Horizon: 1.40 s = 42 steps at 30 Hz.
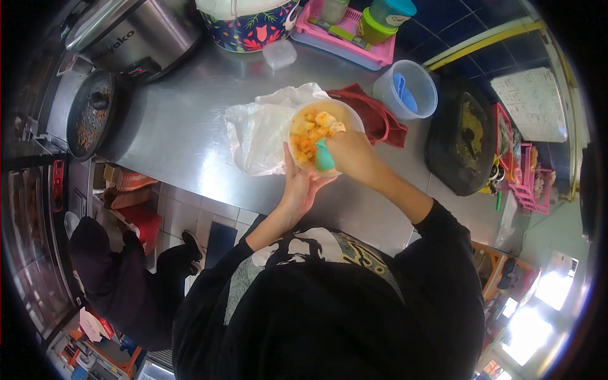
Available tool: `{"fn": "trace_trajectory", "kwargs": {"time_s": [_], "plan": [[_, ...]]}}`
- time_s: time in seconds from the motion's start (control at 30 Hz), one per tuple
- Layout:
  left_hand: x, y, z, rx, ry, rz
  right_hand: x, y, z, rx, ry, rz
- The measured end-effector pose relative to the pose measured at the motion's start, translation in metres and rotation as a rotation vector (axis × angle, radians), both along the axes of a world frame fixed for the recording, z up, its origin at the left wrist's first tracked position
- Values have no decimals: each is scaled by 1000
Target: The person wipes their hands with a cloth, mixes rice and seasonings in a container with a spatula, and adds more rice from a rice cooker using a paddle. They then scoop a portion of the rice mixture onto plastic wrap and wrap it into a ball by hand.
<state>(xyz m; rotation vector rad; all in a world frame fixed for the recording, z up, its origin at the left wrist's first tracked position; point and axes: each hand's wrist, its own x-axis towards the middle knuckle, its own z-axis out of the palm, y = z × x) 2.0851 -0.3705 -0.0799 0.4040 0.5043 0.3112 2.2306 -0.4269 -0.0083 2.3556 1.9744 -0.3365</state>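
My left hand (299, 190) grips the near left side of a translucent plastic bowl (356, 120). Inside lies a chunky orange and pale white food mixture (310, 130). My right hand (348, 152) reaches over the bowl's right rim, its fingers closed on a teal utensil (324, 157) that looks like a spatula or scoop. The utensil's broad end is down among the food; its handle is mostly hidden by my hand. A crumpled white plastic bag (256, 136) lies just left of the bowl. Behind and to the right, a dark red cloth (373, 114) is bunched up.
A clear tub (421, 88) with something blue inside stands beyond the cloth. A black pan (459, 158) is at right, a lidded dark pan (92, 114) and steel cooker (136, 41) at left. A pink tray (380, 56) stands behind. Another person (120, 278) is at lower left.
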Motion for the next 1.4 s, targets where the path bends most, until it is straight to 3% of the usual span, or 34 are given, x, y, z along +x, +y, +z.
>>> {"fn": "trace_trajectory", "kwargs": {"time_s": [0.13, 0.23, 0.33, 0.43, 0.53, 0.63, 0.73, 0.9, 1.0, 1.07, 1.13, 1.23, 1.27, 1.33, 1.37, 1.4], "plan": [[2, -3, 4, -15, 10, -32, 7, -10, 9, 117, 144, -246], [0, -3, 7, -16, 26, -21, 5, -1, 67, 183, 191, -390], [1, -3, 7, -6, 14, -19, 7, 3, 71, 67, 137, -308], [-2, -2, 8, -19, 15, -20, 0, 3, 0, 59, 43, -207], [-6, -6, 4, -30, 19, -15, 18, 11, 19, 13, 102, -334], [0, -3, 5, -38, 20, -1, 4, 10, 77, 83, 126, -359], [-3, -5, 5, -42, 19, -13, -5, 15, 4, -56, 5, -240], [2, -2, 6, -42, 34, 12, 16, 23, 37, -49, 79, -283], [-4, -6, 6, -53, 14, -2, 8, 15, 27, 141, 186, -180], [-1, -5, 4, -55, -9, 8, 6, 33, 12, -107, 89, -280], [-6, -8, 1, -39, -2, -7, 15, 29, 14, -140, 124, -305], [-2, -7, 1, -17, -29, 6, 11, 37, 68, -83, 282, -482], [-3, -6, 1, -8, -54, 8, 6, 33, 43, -84, 284, -486], [-4, -8, 1, -11, -40, 2, -3, 20, -26, 201, 68, -328], [-1, -8, 1, -13, -30, 12, -7, 24, -1, 22, 97, -397], [-2, -9, 1, -12, -31, 13, -9, 17, 10, 23, 96, -395]]}}
